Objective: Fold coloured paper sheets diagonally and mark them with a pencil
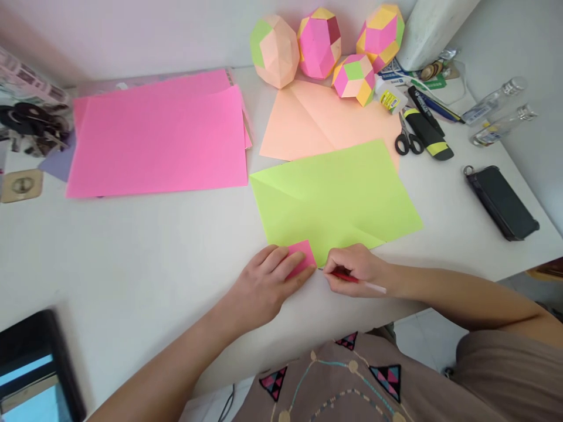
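My left hand lies with its fingers stretched over a small pink paper piece, pressing it onto the lower edge of a light green sheet. The thumb runs along the piece's near edge. Just to the right, my right hand is closed round a slim red pen with a pale end. Its tip points left, close to the corner of the pink piece. Faint fold lines cross the green sheet.
Large pink sheets lie at the left. Behind the green sheet are a peach sheet, several faceted paper balls, scissors, and a glue bottle. A black pouch lies right; a tablet sits near left.
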Tool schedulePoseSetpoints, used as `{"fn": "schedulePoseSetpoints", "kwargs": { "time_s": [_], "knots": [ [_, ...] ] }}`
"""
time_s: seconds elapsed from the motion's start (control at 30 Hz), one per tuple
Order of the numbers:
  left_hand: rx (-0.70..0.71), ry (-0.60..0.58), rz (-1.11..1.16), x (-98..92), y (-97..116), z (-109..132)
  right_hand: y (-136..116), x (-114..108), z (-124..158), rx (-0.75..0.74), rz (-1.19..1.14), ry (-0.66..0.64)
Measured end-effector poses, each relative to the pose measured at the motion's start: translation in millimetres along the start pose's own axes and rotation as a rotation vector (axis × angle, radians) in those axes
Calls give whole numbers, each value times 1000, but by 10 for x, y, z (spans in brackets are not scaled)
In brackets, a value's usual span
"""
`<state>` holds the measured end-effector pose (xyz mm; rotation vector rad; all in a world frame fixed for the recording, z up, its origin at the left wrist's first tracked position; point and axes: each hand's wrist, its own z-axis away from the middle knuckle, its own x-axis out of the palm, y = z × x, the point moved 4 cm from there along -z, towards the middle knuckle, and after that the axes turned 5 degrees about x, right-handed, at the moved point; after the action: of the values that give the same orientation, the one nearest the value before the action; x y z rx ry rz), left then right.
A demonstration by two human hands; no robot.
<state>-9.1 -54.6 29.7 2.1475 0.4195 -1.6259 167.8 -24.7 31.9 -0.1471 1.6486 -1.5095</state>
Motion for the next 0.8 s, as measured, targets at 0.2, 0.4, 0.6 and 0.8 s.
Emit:
{"fn": "schedulePoseSetpoints", "kwargs": {
  "time_s": [0.2,0.4,0.6,0.8],
  "knots": [
    [-2,0,3,3,-8,1,35,15,5,4,-2,-1],
    [7,6,16,12,-4,-8,17,10,8,-24,14,17],
    [7,7,17,6,-6,-9,16,2,-2,-50,-1,20],
    [2,4,12,13,-7,-2,12,8,-9,-27,-11,-13]
  ]
}}
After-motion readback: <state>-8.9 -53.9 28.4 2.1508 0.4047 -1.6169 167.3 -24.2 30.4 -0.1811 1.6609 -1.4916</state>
